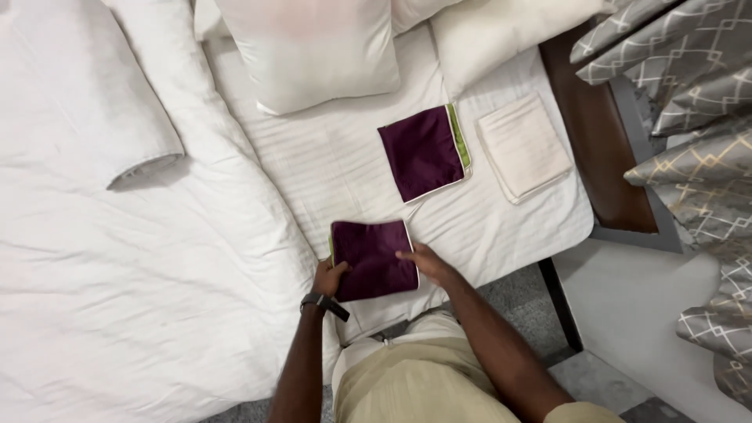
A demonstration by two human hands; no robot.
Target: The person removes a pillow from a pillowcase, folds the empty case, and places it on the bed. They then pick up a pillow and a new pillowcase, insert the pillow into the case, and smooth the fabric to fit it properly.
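A folded dark purple cloth (373, 257) lies at the near edge of the white bed (337, 168). My left hand (330, 278) grips its lower left corner, a black watch on that wrist. My right hand (427, 262) rests flat on its right edge, fingers on the fabric. Farther up the bed lies a second folded purple cloth (421, 152) with a green and white border along its right side. To its right sits a folded cream cloth (523, 146).
White pillows (313, 48) stand at the head of the bed, and a rolled white duvet (86, 102) lies on the left. A dark wooden bedside table (603, 149) is on the right beside grey patterned curtains (697, 102).
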